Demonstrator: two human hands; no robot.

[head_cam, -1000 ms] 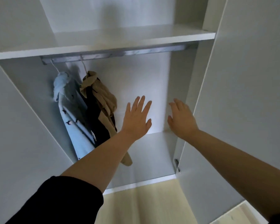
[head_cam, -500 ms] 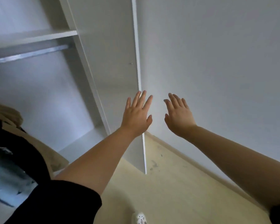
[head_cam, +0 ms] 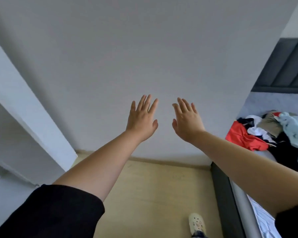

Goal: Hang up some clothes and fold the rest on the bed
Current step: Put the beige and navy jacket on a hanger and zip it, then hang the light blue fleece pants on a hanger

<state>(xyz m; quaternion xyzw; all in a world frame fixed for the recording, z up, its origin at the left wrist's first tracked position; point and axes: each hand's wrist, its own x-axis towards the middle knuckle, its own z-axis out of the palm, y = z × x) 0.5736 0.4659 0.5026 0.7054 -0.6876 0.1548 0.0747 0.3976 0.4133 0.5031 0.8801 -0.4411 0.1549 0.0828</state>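
Observation:
My left hand (head_cam: 142,120) and my right hand (head_cam: 187,120) are both stretched out in front of me with straight fingers, holding nothing, in front of a bare white wall. At the right, a pile of clothes (head_cam: 272,134) lies on the bed (head_cam: 272,103): a red garment (head_cam: 243,136), white, khaki and black pieces, and a light blue printed one (head_cam: 294,129). The pile is well to the right of my right hand. The wardrobe's inside and the hung clothes are out of view.
The open white wardrobe door (head_cam: 24,103) stands at the left. The bed's dark frame (head_cam: 222,189) runs along the right, with a dark headboard (head_cam: 286,66) behind. Wooden floor (head_cam: 153,194) lies between them. A white clog (head_cam: 197,222) is on my foot at the bottom.
My view has swung right, from the wardrobe with its hung clothes to the wall and the bed. Both hands have stayed outstretched and empty throughout.

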